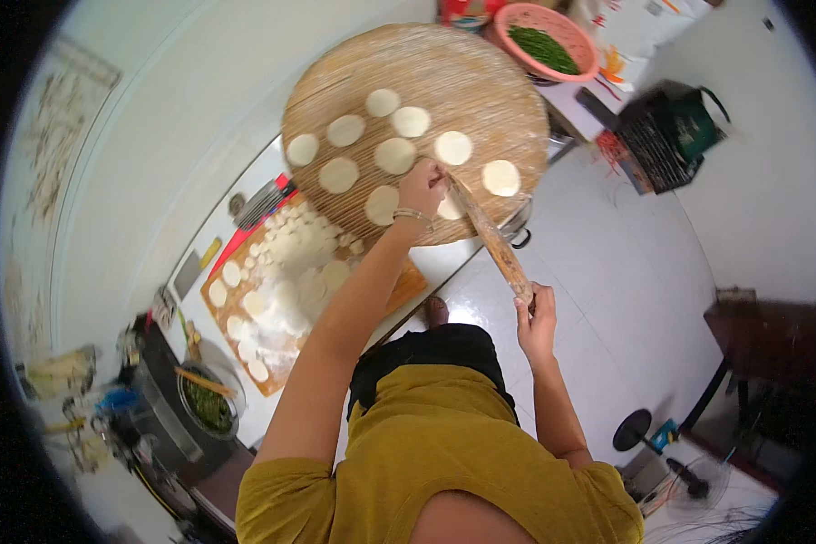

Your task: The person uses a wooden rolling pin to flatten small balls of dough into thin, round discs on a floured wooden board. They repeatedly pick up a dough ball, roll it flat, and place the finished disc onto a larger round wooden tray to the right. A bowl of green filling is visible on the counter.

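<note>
A floury wooden rolling pin slants between my two hands over the near right edge of a big round woven tray. My left hand is closed around its far end, above the tray. My right hand grips the near end, out beyond the tray's edge over the floor. Several thin round dough wrappers lie spread on the tray. One dough wrapper is partly covered by the pin, and another dough wrapper lies partly behind my left hand and wrist.
At left, a floured wooden board bears small dough pieces and wrappers, beside a cleaver. A pot of chopped greens with chopsticks stands nearer. A pink basin of greens sits far right; a dark bag stands right.
</note>
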{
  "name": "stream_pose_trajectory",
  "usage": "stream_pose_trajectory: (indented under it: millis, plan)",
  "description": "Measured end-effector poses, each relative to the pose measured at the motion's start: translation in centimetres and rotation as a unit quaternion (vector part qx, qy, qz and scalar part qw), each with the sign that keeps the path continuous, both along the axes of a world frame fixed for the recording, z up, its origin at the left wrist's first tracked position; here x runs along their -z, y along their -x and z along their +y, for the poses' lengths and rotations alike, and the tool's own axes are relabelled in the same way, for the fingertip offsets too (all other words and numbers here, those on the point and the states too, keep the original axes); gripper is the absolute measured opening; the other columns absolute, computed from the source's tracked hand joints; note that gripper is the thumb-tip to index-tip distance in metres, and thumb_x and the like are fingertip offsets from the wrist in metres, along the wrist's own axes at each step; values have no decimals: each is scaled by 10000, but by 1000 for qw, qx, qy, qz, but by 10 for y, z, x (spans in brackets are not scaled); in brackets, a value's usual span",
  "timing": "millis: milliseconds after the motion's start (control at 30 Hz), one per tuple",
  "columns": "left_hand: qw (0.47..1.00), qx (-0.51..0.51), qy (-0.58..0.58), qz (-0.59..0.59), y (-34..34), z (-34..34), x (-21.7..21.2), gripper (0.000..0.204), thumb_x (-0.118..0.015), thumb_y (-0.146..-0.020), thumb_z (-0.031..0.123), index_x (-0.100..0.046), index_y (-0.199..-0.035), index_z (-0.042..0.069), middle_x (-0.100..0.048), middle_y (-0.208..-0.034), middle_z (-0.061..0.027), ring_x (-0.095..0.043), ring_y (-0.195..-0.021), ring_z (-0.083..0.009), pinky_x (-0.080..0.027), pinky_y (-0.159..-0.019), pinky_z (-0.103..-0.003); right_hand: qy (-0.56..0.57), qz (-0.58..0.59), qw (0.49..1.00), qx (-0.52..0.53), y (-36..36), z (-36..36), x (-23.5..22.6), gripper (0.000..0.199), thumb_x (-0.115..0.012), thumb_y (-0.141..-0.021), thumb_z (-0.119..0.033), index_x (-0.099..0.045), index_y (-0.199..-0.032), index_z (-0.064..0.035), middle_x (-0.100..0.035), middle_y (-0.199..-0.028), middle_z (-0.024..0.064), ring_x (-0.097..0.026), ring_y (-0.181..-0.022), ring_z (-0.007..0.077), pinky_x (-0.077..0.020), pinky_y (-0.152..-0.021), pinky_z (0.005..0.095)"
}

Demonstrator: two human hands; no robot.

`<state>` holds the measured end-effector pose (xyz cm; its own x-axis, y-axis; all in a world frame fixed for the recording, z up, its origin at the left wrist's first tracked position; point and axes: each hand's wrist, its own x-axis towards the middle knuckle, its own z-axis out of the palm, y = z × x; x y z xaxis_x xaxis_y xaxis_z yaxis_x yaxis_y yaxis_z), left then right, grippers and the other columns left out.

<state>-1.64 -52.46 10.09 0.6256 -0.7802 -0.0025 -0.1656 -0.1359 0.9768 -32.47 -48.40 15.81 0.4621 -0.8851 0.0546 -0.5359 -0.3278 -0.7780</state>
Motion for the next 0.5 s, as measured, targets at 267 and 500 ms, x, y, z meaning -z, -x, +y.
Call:
stream_pose_trajectory:
  millis: [267,500]
  plan:
    - [961,-229,-126,-93,-48,249,26,168,-655,-828,120,-600,-958,29,-627,-781,-62,-603,-699,-134,-499,-669,-277,17,-55,978,-200,-94,25,6,282,-637,-818,-78,-542,-1050,50,-549,-939,179,-572,-808,312,-498,-668,355]
    - [886,-277,-342,-144,-75,398,83,257,-639,-788,114,-588,-1029,42,-637,-941,-137,-622,-851,-281,-508,-757,-384,18,-22,956,-292,-157,88,21,305,-651,-826,-113,-550,-1072,36,-550,-918,160,-576,-773,284,-489,-674,347]
